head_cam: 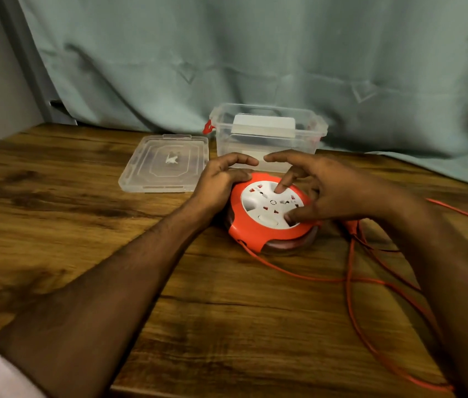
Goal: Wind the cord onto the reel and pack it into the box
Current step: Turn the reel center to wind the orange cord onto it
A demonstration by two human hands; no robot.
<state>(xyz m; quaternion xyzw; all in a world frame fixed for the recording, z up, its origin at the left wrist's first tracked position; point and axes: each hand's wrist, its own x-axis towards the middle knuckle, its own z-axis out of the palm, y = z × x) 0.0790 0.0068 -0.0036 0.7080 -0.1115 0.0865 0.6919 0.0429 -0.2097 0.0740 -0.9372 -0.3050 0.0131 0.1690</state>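
1. Head view, my read from the remote station: orange reel [270,214] lies flat on the wooden table [83,202] at centre frame, white socket face [270,203] turned up; red-shuttered sockets visible on that face.
2. Left hand [221,179] sits at the reel's left edge; fingers curled over the orange rim, thumb near the top of the rim; I read it as gripping the reel.
3. Right hand [327,188] is above the reel's right half; one fingertip presses down on the white face near its upper middle, thumb tip touches the face at lower right; forefinger stretched out toward the left hand, not touching it; I count this hand as pressing, fingers not wrapped round anything.
4. Orange cord [350,282] leaves the reel at its lower left, runs across the table toward the right, loops loosely at lower right of frame; another strand trails off at the right edge; much of it lies unwound on the table; some turns show inside the reel's clear lower rim, amount unclear.
5. Clear plastic box [267,136] stands open just behind the reel, upper centre; red latch on its left end; a white block-like item inside, identity unclear.
6. Clear lid [166,165] lies flat on the table left of the box, apart from it.
7. Pale green curtain [255,53] hangs across the background; grey wall at upper left.
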